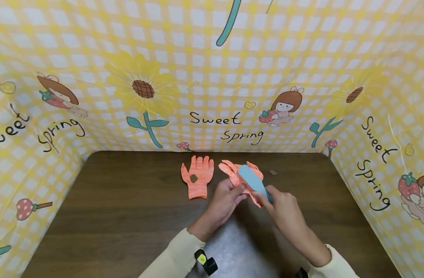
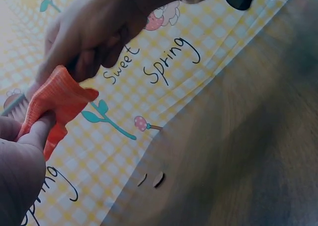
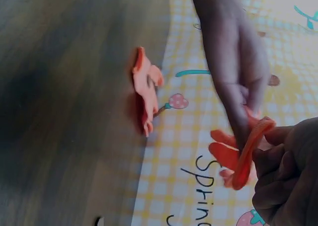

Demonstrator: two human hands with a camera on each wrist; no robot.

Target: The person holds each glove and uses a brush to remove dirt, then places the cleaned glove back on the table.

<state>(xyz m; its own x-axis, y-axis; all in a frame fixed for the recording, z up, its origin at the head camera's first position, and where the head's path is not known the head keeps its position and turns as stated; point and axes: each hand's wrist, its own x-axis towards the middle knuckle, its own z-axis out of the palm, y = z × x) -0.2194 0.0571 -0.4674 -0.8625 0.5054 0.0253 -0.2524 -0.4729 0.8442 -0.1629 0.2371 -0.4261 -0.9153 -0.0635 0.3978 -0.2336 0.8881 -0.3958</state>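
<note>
My left hand (image 1: 225, 202) pinches a crumpled orange knit glove (image 1: 234, 175) by its lower part, raised above the table. A light-blue brush (image 1: 251, 178) is gripped by its handle in my right hand (image 1: 286, 208), its head lying over the glove. In the left wrist view, pale bristles (image 2: 19, 108) show beside the glove (image 2: 59, 97), partly hidden behind it; whether they touch the fabric I cannot tell. The right wrist view shows the glove's open cuff (image 3: 246, 161) between both hands, with the brush out of sight there.
A second orange glove (image 1: 199, 179) lies flat to the left, a dark brown fleck (image 1: 193, 178) on its palm. Right of the held glove is a small brown flake (image 1: 273, 172) on the wooden table (image 1: 128, 224). Yellow checked cloth (image 1: 212, 77) walls three sides.
</note>
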